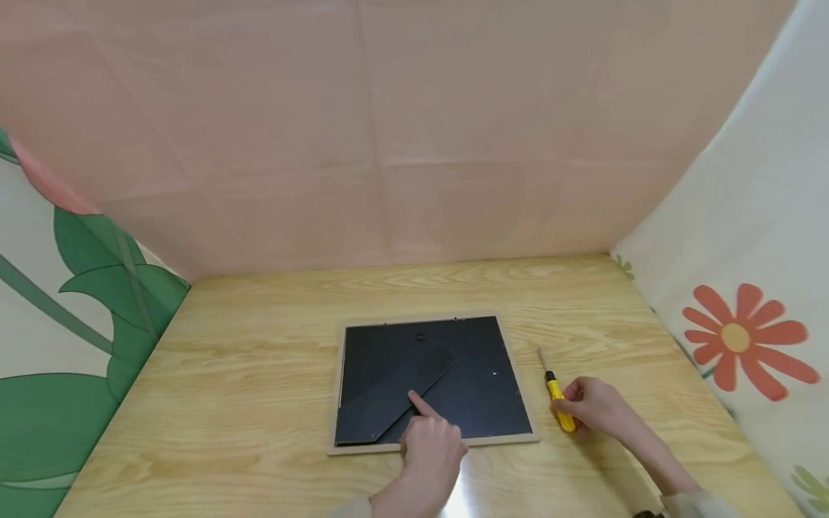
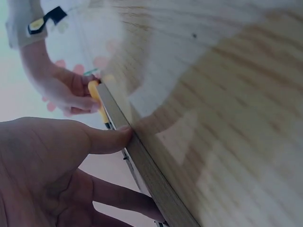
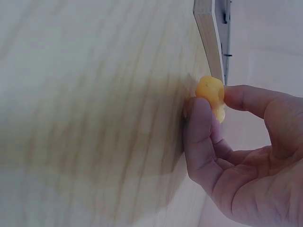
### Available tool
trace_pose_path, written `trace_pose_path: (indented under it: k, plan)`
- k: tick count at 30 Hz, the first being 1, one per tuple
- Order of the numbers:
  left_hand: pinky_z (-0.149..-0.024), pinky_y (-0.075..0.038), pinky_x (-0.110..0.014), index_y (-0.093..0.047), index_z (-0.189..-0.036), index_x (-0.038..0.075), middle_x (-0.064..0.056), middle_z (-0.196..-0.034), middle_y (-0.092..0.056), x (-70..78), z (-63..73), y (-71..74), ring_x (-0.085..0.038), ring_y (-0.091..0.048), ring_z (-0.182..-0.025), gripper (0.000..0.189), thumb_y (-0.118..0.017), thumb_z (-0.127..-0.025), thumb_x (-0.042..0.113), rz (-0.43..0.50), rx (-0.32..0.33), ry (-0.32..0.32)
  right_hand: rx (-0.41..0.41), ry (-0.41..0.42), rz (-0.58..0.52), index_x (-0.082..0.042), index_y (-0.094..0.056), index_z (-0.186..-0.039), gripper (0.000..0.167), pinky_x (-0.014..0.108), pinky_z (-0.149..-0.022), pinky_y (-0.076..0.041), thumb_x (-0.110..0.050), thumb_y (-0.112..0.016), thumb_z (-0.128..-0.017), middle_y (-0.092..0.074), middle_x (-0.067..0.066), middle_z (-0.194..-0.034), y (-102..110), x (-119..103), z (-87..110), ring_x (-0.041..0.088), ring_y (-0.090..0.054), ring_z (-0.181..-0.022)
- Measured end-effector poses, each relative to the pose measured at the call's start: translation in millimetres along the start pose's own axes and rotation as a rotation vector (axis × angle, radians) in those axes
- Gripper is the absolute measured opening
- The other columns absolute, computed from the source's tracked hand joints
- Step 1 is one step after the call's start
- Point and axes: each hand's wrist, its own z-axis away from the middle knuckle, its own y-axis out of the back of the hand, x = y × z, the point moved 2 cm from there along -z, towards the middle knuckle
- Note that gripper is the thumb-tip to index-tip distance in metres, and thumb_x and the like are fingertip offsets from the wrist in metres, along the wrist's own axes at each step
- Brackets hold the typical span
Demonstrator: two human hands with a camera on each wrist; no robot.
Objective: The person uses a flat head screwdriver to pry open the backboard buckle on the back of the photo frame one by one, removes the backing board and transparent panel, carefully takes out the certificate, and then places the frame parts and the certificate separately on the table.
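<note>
A picture frame (image 1: 482, 388) lies face down on the table, its black back up, with a stand flap (image 1: 388, 403) folded along the lower left. My left hand (image 1: 432, 446) is at the frame's near edge. Its index finger points straight and touches the back beside the flap. In the left wrist view its thumb rests against the wooden edge (image 2: 154, 175). My right hand (image 1: 599, 406) pinches the yellow handle of a screwdriver (image 1: 555, 392) between thumb and fingers, just right of the frame. The screwdriver's metal tip points away from me. In the right wrist view the handle's end (image 3: 209, 90) shows.
The wood-grain table (image 1: 259, 374) extends on all sides of the frame. A pink cloth wall (image 1: 388, 144) stands behind it. Printed cloth with green leaves (image 1: 39, 417) hangs at left, and cloth with a red flower (image 1: 735, 337) at right.
</note>
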Motion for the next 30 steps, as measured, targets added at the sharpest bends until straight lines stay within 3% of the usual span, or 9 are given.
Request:
trace_pose_path:
  k: [2, 8, 14, 18, 23, 30]
  plan:
    - [-0.035, -0.042, -0.028, -0.08, -0.086, 0.011, -0.026, -0.109, -0.066, 1.2, -0.6, 1.0, -0.023, -0.049, -0.04, 0.074, -0.05, -0.075, 0.078, 0.008, -0.001, 0.003, 0.01, 0.011, 0.012, 0.002, -0.056, -0.084, 0.023, 0.03, -0.047, -0.052, -0.014, -0.073, -0.084, -0.056, 0.005, -0.069, 0.5, 0.6, -1.1, 0.015, -0.057, -0.053]
    - [-0.032, -0.034, -0.025, -0.08, -0.083, 0.009, -0.029, -0.108, -0.065, 0.8, 0.1, -1.9, -0.013, -0.036, -0.035, 0.078, -0.053, -0.071, 0.08, 0.023, 0.044, -0.008, 0.015, -0.004, 0.015, 0.0, -0.054, -0.082, 0.026, 0.029, -0.047, -0.053, -0.016, -0.075, -0.082, -0.056, 0.005, -0.07, -2.7, 3.5, 1.5, 0.014, -0.057, -0.052]
    - [-0.031, -0.034, -0.023, -0.08, -0.074, 0.011, -0.028, -0.105, -0.067, -4.4, -0.4, -1.8, -0.011, -0.038, -0.033, 0.074, -0.054, -0.07, 0.08, 0.03, 0.054, -0.013, 0.033, -0.011, 0.013, 0.0, -0.054, -0.084, 0.029, 0.028, -0.046, -0.052, -0.017, -0.077, -0.081, -0.057, 0.005, -0.069, -6.9, 2.4, 0.8, 0.014, -0.057, -0.052]
    - [-0.029, -0.033, -0.021, -0.078, -0.065, 0.013, -0.026, -0.099, -0.069, -7.0, 3.2, -0.4, -0.008, -0.036, -0.029, 0.071, -0.054, -0.073, 0.079, 0.039, 0.048, -0.067, 0.042, -0.012, 0.014, 0.0, -0.054, -0.085, 0.029, 0.028, -0.046, -0.052, -0.017, -0.077, -0.081, -0.058, 0.004, -0.069, -7.8, 1.9, 2.8, 0.015, -0.057, -0.053]
    - [-0.03, -0.025, -0.017, -0.073, -0.054, 0.012, -0.028, -0.096, -0.068, -10.8, 6.4, -2.2, 0.0, -0.028, -0.031, 0.07, -0.056, -0.073, 0.077, 0.052, 0.099, -0.102, 0.051, -0.012, 0.018, 0.0, -0.054, -0.087, 0.029, 0.028, -0.046, -0.052, -0.016, -0.077, -0.081, -0.058, 0.004, -0.069, -8.6, 0.5, 6.0, 0.015, -0.057, -0.052]
    - [-0.033, -0.026, -0.016, -0.079, -0.068, 0.017, -0.027, -0.1, -0.068, -17.2, 10.3, -7.7, 0.0, -0.03, -0.036, 0.055, -0.066, -0.069, 0.071, 0.081, 0.131, -0.112, 0.046, -0.014, 0.026, 0.0, -0.055, -0.088, 0.031, 0.029, -0.046, -0.051, -0.02, -0.077, -0.082, -0.058, 0.003, -0.069, -10.0, -0.7, 7.4, 0.015, -0.057, -0.052]
